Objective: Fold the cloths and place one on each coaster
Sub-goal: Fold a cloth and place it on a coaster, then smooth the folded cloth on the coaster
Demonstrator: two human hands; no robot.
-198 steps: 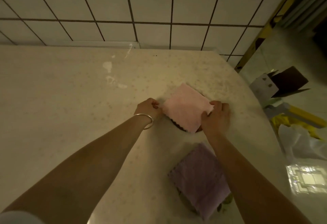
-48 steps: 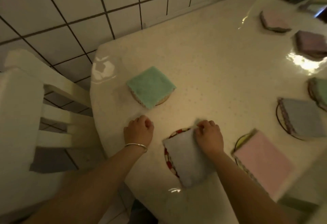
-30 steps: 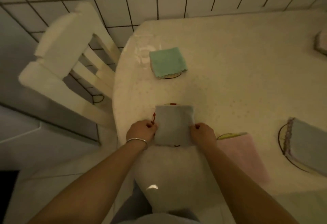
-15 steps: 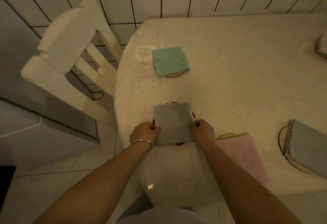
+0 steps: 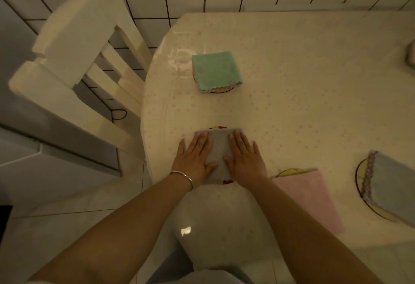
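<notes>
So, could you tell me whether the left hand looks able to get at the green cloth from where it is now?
Probably yes. The left hand lies flat on the grey cloth, and only bare table lies between it and the green cloth. It holds nothing, so a forward reach looks unobstructed.

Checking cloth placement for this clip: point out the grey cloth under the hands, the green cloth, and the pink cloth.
grey cloth (image 5: 219,149), head view, bare strip between the two hands.
green cloth (image 5: 215,70), head view, middle of its top face.
pink cloth (image 5: 307,198), head view, middle of its top face.
</notes>
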